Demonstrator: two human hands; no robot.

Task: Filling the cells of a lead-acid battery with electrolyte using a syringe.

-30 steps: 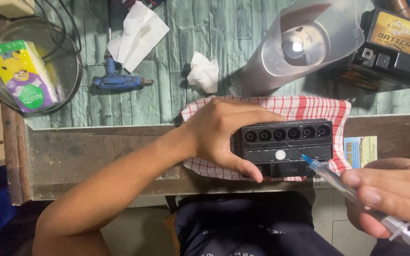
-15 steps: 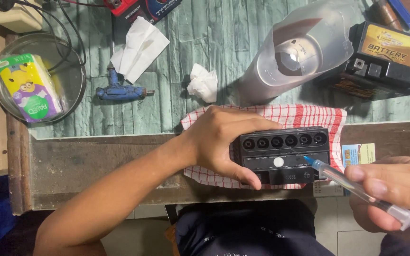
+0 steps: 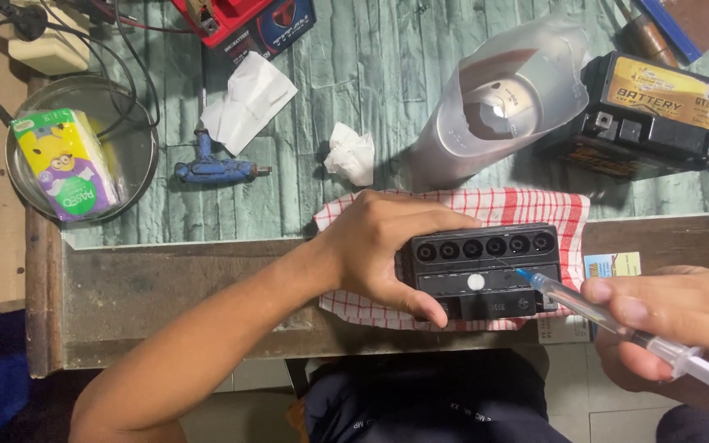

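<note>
A small black battery [image 3: 486, 264] with a row of open round cell holes lies on a red-and-white checked cloth [image 3: 535, 209] at the bench's front edge. My left hand [image 3: 383, 246] grips the battery's left end, thumb under its front face. My right hand [image 3: 670, 320] holds a clear syringe [image 3: 609, 321] with a blue needle hub, its thin needle slanting up-left over the battery's top toward the cell holes.
A cut-open translucent plastic jug [image 3: 502, 107] and a second black battery with a yellow label [image 3: 650, 115] stand behind the cloth. Crumpled tissues [image 3: 351, 154], a blue T-handle tool [image 3: 211, 168], a metal bowl [image 3: 137, 135] holding a tissue pack, cables and a red box lie at the back left.
The view has shifted down, so everything sits lower in the frame. The syringe tip has crept slightly left over the battery. My left hand keeps its grip.
</note>
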